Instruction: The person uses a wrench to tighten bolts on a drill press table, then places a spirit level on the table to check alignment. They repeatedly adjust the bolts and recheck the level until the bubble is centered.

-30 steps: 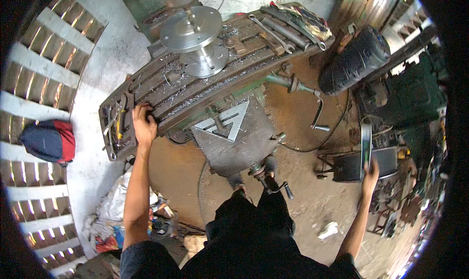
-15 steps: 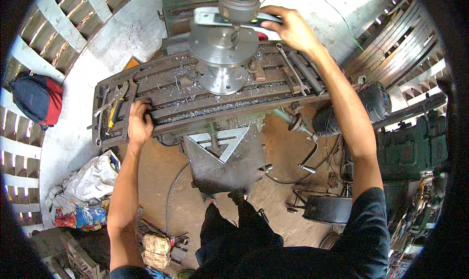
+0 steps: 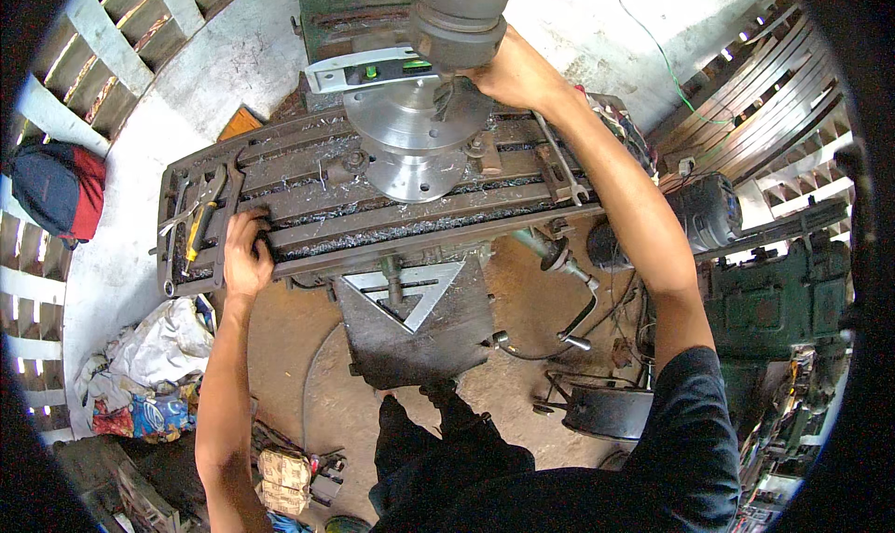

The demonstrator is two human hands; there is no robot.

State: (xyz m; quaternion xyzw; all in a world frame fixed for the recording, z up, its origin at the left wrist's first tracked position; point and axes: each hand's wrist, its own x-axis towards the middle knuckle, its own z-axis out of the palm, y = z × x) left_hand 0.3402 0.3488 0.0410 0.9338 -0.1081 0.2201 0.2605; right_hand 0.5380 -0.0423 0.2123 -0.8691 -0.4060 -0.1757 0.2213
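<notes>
A silver spirit level (image 3: 345, 72) with green vials lies along the far side of a round flanged metal part (image 3: 392, 123), at or just above its top disc. My right hand (image 3: 513, 74) reaches behind the spindle head (image 3: 459, 34) and is closed on the level's right end; the spindle hides its fingertips. The cutting tool (image 3: 454, 99) hangs over the disc. My left hand (image 3: 247, 253) rests on the front edge of the slotted machine table (image 3: 340, 218), fingers bent over it and holding nothing. Beside it lie yellow-handled pliers (image 3: 199, 225) and several wrenches.
Metal chips litter the table's slots. A wrench (image 3: 562, 160) lies at the table's right end. A triangular metal square (image 3: 410, 295) sits below the front edge. A crank handle (image 3: 580, 320) juts out at lower right. A backpack (image 3: 61, 190) is at far left.
The spirit level has shifted left with my right hand, which is now partly behind the spindle. My left hand stays on the table edge. The whole view has shifted slightly.
</notes>
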